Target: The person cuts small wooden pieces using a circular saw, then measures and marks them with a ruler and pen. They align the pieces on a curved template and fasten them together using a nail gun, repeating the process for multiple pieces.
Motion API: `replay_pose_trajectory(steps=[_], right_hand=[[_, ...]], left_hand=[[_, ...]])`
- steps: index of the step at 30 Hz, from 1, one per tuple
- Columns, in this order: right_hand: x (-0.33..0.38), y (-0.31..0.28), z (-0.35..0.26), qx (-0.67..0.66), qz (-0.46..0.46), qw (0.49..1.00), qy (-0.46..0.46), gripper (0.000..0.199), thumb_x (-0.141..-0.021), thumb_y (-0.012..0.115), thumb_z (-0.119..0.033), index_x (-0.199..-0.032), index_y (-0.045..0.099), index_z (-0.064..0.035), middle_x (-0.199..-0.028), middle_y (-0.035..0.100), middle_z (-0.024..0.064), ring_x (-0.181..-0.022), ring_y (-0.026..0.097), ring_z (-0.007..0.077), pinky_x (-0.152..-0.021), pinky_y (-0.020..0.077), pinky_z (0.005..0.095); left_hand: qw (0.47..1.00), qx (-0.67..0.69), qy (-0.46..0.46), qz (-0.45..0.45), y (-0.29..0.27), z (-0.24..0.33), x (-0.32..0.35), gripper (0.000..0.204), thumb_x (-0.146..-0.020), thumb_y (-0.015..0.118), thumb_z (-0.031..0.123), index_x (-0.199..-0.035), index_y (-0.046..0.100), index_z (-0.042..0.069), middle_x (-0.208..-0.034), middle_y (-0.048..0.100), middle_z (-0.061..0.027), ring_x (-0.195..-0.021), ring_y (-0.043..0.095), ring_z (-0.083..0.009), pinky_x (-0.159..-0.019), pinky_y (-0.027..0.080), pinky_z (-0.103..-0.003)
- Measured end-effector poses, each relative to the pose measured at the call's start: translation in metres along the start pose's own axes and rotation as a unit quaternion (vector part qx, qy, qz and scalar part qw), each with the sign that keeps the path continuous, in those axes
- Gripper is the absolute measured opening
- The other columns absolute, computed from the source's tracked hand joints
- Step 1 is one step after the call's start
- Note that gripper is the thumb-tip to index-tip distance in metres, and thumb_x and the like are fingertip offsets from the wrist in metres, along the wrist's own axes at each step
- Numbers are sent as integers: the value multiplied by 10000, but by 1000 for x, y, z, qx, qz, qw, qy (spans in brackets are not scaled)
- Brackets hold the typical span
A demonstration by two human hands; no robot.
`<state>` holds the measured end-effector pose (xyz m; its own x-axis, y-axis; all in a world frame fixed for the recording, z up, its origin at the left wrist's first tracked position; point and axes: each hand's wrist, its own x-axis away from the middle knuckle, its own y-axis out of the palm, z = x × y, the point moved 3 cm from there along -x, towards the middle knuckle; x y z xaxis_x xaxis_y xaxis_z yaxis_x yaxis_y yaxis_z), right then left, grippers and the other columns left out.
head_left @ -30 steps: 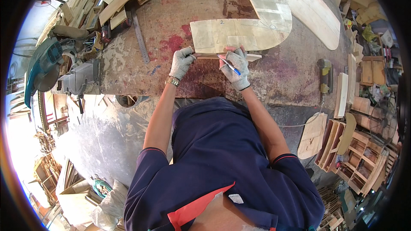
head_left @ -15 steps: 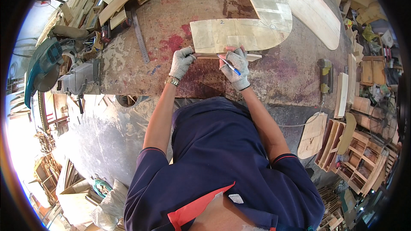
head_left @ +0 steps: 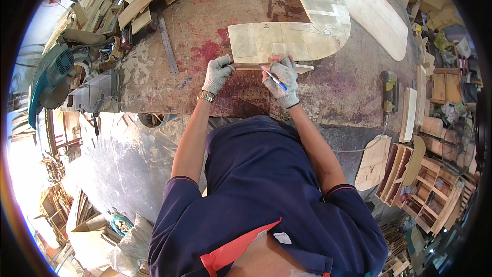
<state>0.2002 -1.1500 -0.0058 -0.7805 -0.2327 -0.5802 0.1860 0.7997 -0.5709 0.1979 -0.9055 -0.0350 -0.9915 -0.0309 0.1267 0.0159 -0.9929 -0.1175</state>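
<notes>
A curved, L-shaped plywood panel (head_left: 307, 33) lies on the stained workbench, its near edge just in front of my hands. A thin wooden strip (head_left: 306, 68) sticks out from under that near edge. My left hand (head_left: 219, 75), in a pale knit glove with bare fingertips, is closed on the strip's left end. In my right hand (head_left: 285, 79), gloved the same way, is a blue-and-white pen (head_left: 277, 80), slanting across the palm. The right fingertips rest at the panel's near edge. Where the pen tip touches is too small to tell.
A steel ruler (head_left: 167, 43) lies left of the panel, beyond it a pile of wood offcuts (head_left: 148, 0). A teal circular-blade saw (head_left: 54, 82) stands at the bench's left end. To the right are a yellow-and-black power tool (head_left: 389, 91) and a long rounded board (head_left: 376, 18).
</notes>
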Motion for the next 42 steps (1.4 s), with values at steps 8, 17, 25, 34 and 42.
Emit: replay_pose_trajectory(steps=[8, 17, 25, 34, 42], right_hand=[[-1, 1, -2, 8, 10, 1000, 7, 143, -709, 873, -149, -771, 745, -166, -979, 722, 56, -1110, 685, 240, -1179, 361, 502], [0, 0, 0, 7, -2, 1000, -9, 222, -707, 870, -107, -895, 784, -186, -1026, 717, 73, -1125, 678, 285, -1169, 374, 498], [-1, 1, 0, 12, 14, 1000, -19, 225, -707, 865, -115, -902, 784, -192, -1018, 712, 71, -1096, 689, 284, -1159, 389, 522], [-3, -2, -5, 27, -11, 1000, -5, 223, -726, 849, -106, -921, 774, -183, -1021, 703, 81, -1084, 694, 295, -1172, 385, 528], [5, -48, -14, -8, 38, 998, 58, 130, -782, 831, -71, -899, 777, -88, -949, 734, 111, -1025, 712, 277, -1065, 485, 428]], left_hand=[[1000, -14, 4, -1, 0, 2, 1, 134, -938, 767, 61, -838, 699, 2, -694, 549, 70, -624, 467, -28, -571, 396, -256], [1000, -14, -9, -6, -1, 1, 0, 198, -944, 781, 100, -804, 686, -4, -694, 571, 61, -626, 494, -35, -576, 418, -262], [1000, -9, -12, -10, -1, -2, 0, 133, -914, 707, -22, -1024, 782, -12, -742, 584, 75, -649, 491, -19, -577, 398, -243], [1000, -12, 6, -9, -1, -3, 0, 142, -949, 782, 111, -906, 747, -20, -719, 570, 68, -649, 485, -41, -589, 419, -267], [1000, -30, 0, -4, -3, -15, -3, 219, -936, 765, 46, -775, 626, -5, -700, 482, 76, -650, 413, -35, -576, 353, -259]])
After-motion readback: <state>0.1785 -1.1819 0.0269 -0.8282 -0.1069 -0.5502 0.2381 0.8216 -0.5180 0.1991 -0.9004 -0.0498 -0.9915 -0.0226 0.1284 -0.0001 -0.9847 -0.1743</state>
